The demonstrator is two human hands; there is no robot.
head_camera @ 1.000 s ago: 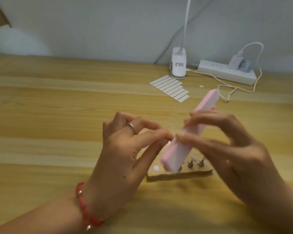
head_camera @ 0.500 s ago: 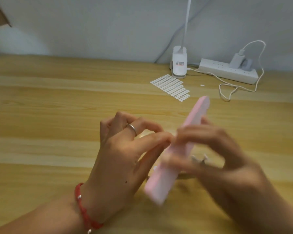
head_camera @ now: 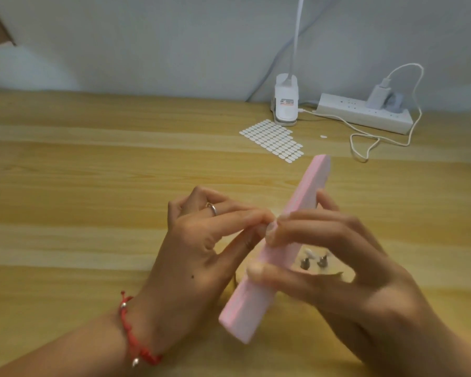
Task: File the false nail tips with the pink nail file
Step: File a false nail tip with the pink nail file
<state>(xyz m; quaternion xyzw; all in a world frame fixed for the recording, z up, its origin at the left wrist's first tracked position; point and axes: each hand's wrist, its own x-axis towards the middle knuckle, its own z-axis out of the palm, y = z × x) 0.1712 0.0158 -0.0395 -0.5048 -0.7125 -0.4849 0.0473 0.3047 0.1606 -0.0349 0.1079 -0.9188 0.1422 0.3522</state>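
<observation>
Plainly, right hand [head_camera: 351,268] grips one file [head_camera: 279,257]; left hand [head_camera: 201,248] pinches one tip [head_camera: 270,227] against it; two stands [head_camera: 305,263] behind.

You seem to work at a home desk: a pale wooden tabletop [head_camera: 93,186] against a plain wall [head_camera: 147,50], a clip lamp [head_camera: 286,104], a power strip [head_camera: 346,111] with a charger [head_camera: 377,97] plugged in, a sticker sheet [head_camera: 272,140].
</observation>
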